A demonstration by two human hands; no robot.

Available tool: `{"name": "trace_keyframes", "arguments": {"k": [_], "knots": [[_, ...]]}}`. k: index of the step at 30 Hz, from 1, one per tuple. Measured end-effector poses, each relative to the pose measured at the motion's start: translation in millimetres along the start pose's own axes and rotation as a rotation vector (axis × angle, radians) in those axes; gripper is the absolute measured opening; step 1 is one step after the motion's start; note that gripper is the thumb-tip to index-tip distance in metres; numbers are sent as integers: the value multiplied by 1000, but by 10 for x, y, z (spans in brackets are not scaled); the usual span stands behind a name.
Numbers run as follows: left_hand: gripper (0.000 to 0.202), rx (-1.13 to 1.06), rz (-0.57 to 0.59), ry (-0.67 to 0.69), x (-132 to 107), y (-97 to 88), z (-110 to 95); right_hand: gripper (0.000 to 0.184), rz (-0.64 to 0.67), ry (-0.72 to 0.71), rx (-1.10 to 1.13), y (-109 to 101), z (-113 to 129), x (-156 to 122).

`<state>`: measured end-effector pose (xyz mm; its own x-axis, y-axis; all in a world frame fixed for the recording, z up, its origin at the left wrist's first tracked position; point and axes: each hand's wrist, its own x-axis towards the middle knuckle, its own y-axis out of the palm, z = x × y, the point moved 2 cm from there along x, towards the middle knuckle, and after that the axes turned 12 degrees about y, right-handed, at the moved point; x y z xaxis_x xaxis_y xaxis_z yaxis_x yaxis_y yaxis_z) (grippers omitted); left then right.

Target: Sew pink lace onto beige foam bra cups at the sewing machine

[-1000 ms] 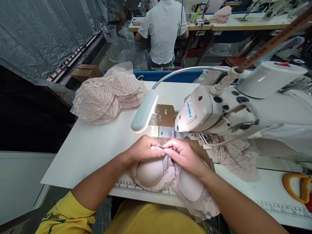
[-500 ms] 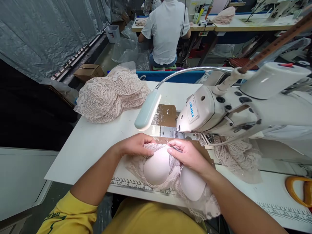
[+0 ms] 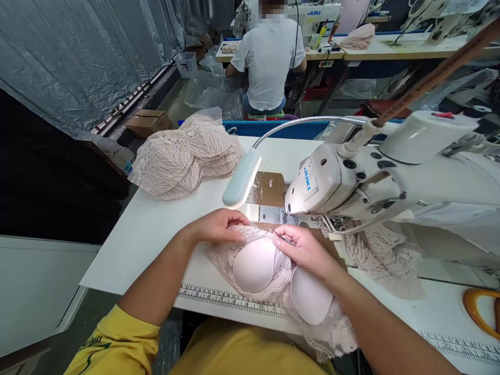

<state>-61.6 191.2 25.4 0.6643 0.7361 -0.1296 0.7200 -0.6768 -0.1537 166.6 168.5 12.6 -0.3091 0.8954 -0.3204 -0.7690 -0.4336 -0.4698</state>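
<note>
A pale pink lace bra (image 3: 253, 264) with two smooth moulded cups lies at the table's front edge, its lower right part hanging toward my lap. My left hand (image 3: 219, 227) pinches the lace along the bra's upper left edge, thumb below and fingers above. At the top of the same cup, my right hand (image 3: 304, 246) is closed around a thin pointed metal tool (image 3: 284, 239), its tip against the lace edge. Fingers cover most of the tool, so its exact kind is unclear.
Just beyond my hands stands a JUKI sewing machine (image 3: 332, 177), with a lamp (image 3: 242, 179) on a bent neck. Lace piles lie at the back left (image 3: 183, 161) and beside the machine (image 3: 383, 255). Orange-handled scissors (image 3: 474, 315) rest at right. A person (image 3: 269, 65) sits ahead.
The view has tilted and shifted slightly, so the scene sits a little lower and farther right. Both hands keep their grips on the bra and tool, with little visible movement.
</note>
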Motion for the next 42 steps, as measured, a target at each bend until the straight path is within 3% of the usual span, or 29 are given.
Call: {"name": "trace_keyframes", "arguments": {"k": [2, 4, 6, 7, 11, 13, 14, 16, 19, 21, 24, 28, 30, 32, 34, 37, 39, 40, 42], "knots": [[46, 70, 13, 55, 38, 123, -31, 20, 16, -39, -48, -28, 43, -44], [28, 168, 86, 53, 40, 240, -64, 23, 4, -57, -123, -132, 70, -156], [12, 275, 154, 47, -8, 300, -119, 39, -48, 5, -223, -297, 16, -331], [15, 347, 157, 62, -45, 304, -160, 44, -67, 74, -289, -381, -52, -431], [15, 734, 0, 109, -219, 250, -355, 41, -195, 306, -477, -572, -460, -775], [12, 849, -30, 78, -289, 267, -410, 24, -203, 269, -456, -536, -625, -847], [11, 866, -17, 62, -322, 294, -417, 22, -179, 238, -425, -499, -678, -856], [16, 842, 47, 49, -394, 368, -392, 20, -253, 146, -360, -454, -699, -838], [21, 773, 178, 59, -568, 461, -286, 18, -351, 9, -299, -395, -516, -733], [13, 803, 177, 65, -740, 438, -225, 22, -251, -42, -265, -272, -269, -609], [8, 936, -31, 54, -1053, 211, -262, 23, -32, -149, -140, 77, 239, -362], [10, 1138, -476, 24, -1425, -366, -655, 28, 26, -320, 82, 536, 987, 110], [11, 1284, -705, 86, -1519, -701, -957, 28, -102, -502, 135, 606, 1353, 389], [8, 1432, -973, 234, -1535, -1020, -1233, 24, -304, -733, 145, 571, 1672, 666], [7, 1520, -1121, 416, -1453, -1287, -1362, 27, -425, -863, 110, 508, 1881, 951], [8, 1501, -1047, 474, -1166, -1558, -1160, 32, -444, -816, 35, 455, 1912, 1351], [11, 1370, -873, 329, -939, -1632, -821, 36, -366, -709, -62, 469, 1751, 1516], [18, 1297, -768, 266, -841, -1632, -640, 38, -341, -673, -102, 475, 1633, 1538], [50, 1215, -698, 205, -719, -1605, -358, 38, -337, -641, -151, 465, 1357, 1440]]}}
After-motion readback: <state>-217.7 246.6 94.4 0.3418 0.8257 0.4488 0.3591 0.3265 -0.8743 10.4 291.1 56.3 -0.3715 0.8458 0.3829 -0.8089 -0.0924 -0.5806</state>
